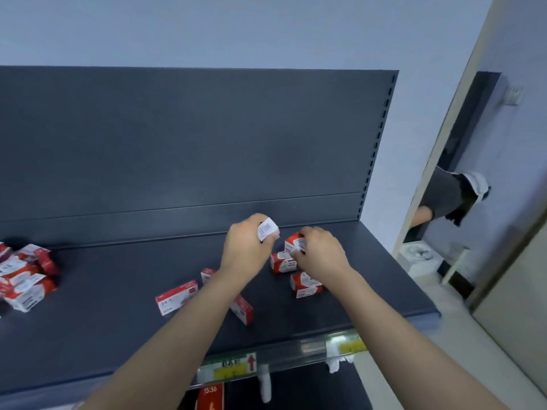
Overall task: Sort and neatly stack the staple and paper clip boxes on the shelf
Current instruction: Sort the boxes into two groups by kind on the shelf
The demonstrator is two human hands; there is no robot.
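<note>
Dark grey shelf, viewed from above. Left hand is curled round a small box, white barcode face showing, raised near the back panel. Right hand pinches a red-and-white box sitting on top of a second box. A third box lies just beside, nearer the shelf front. Three loose boxes lie mid-shelf: one flat, one partly under the left forearm, one behind it. An untidy heap of boxes occupies the far left. Price labels hang on the front rail.
</note>
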